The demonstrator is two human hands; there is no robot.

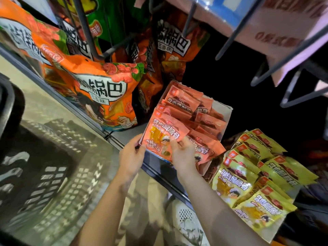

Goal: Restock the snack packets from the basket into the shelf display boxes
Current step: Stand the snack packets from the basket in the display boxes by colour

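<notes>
Both forearms bare, no sleeves/rings; left hand (131, 157), right hand (183, 153).

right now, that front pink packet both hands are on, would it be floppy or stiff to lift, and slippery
Probably floppy: the front pink packet is a thin, flat pouch that leans on the ones behind. Likely light, since the right hand holds it with fingertips only. Its glossy film may slip, so the left hand steadying the display box helps.

Salmon-pink packets (165, 134) with yellow patches at frame centre; bright yellow packets (255, 178) lower right; orange bags (99, 93) with red-and-green print upper left.
</notes>
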